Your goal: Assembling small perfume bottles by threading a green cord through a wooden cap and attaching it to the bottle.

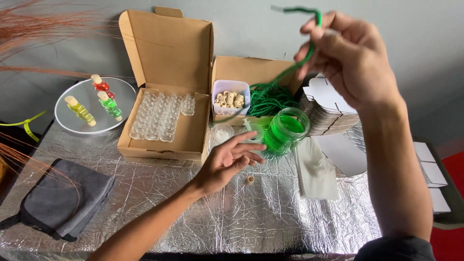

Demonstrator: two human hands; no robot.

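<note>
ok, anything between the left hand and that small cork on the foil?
Nothing visible. The left hand hovers open, palm up, and the small cork lies on bare foil table cover just below its fingertips. The right hand holds the green cord well above.

The upper end of the green cord [295, 10] is motion-blurred. The red object [452, 203] is cut by the right edge; the jar [286, 130] is partly hidden by fingers.

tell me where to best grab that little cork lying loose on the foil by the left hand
Probably pinch the small cork across its round sides, coming straight down from above. It lies alone on the foil-covered table, just below the left hand, with bare foil all round it, so fingertips can close on both sides. It is too small to tell how it lies.
</note>
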